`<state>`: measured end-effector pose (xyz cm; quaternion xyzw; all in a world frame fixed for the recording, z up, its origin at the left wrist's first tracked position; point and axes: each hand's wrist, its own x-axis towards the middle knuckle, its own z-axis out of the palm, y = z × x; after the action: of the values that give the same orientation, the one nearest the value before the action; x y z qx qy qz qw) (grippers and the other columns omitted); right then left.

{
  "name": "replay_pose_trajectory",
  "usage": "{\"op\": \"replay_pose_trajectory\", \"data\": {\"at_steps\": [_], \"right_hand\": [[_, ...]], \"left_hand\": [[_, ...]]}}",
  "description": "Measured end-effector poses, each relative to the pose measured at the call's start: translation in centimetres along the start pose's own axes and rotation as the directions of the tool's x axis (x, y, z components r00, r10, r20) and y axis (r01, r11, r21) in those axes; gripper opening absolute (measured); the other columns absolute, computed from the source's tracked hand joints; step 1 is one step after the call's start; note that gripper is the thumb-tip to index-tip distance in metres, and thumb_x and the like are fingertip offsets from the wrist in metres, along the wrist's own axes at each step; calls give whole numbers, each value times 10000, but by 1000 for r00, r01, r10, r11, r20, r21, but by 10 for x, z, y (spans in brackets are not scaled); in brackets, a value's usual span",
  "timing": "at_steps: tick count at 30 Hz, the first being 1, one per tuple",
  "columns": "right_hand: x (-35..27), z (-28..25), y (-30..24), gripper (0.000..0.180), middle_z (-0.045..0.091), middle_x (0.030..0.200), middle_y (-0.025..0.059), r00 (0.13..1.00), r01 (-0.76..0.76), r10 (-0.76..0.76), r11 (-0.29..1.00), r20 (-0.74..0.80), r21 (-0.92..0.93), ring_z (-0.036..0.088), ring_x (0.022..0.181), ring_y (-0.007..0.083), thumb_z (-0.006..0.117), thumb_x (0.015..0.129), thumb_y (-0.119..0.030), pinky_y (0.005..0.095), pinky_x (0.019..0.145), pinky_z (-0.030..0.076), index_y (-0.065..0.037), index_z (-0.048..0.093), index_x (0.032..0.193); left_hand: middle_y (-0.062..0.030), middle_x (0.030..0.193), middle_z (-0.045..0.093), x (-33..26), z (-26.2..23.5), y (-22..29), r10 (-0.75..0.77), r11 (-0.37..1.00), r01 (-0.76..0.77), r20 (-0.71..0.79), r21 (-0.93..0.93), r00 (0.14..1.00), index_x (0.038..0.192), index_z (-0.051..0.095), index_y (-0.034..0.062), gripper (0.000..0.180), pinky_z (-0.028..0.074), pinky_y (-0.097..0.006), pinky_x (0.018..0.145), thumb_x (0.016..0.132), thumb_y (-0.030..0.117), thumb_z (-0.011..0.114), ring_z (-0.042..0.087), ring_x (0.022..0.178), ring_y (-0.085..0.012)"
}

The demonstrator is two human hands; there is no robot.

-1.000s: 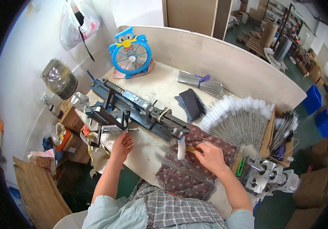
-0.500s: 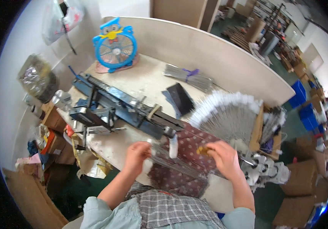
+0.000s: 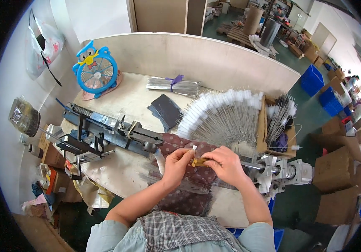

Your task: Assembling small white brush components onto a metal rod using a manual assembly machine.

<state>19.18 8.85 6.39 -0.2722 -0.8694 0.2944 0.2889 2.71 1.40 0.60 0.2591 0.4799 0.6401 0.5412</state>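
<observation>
My left hand (image 3: 177, 167) is closed in a pinch, and a small white tip (image 3: 194, 147) shows at its fingertips. With my right hand (image 3: 226, 165) I grip a small yellow-brown block-like piece (image 3: 198, 162), held close beside the left fingers. Whether the two held things touch, I cannot tell. Both hands are over a brown dotted cloth (image 3: 176, 201), on which thin clear or metallic strands (image 3: 191, 185) lie. Left of my left hand is the white handle (image 3: 160, 161) of a black metal bench machine (image 3: 111, 133).
Thin wires with white ends (image 3: 226, 119) fan out at the far right, beside a cardboard box (image 3: 292, 145) of similar wires. A metal shaft unit (image 3: 287, 170) stands right of my right hand. Behind are a dark pad (image 3: 166, 110), a purple-tied wire bundle (image 3: 184, 87) and a blue fan (image 3: 115, 72).
My hands, apart before, have come together over the cloth. The yellow-brown piece has moved left with my right hand. The whole view has shifted as well.
</observation>
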Motion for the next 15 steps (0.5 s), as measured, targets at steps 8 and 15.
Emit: {"op": "replay_pose_trajectory", "data": {"at_steps": [8, 15], "right_hand": [[49, 27, -16, 111, 644, 795, 52, 971, 97, -168, 925, -167, -368, 575, 774, 238, 670, 766, -158, 354, 682, 459, -65, 655, 823], [61, 41, -16, 176, 657, 832, 77, 996, -42, 54, 988, 75, -151, 582, 847, 259, 630, 798, -215, 366, 731, 480, -64, 685, 871]], "left_hand": [[-12, 770, 599, -6, -14, 20, -57, 981, 8, -247, -193, 967, 925, 592, 71, 131, 430, -234, 603, 923, 201, 577, 527, 637, -91], [-20, 733, 594, -7, -27, 21, -80, 980, 52, -141, -193, 987, 943, 580, 34, 218, 431, -206, 563, 934, 251, 562, 524, 597, -80]]}}
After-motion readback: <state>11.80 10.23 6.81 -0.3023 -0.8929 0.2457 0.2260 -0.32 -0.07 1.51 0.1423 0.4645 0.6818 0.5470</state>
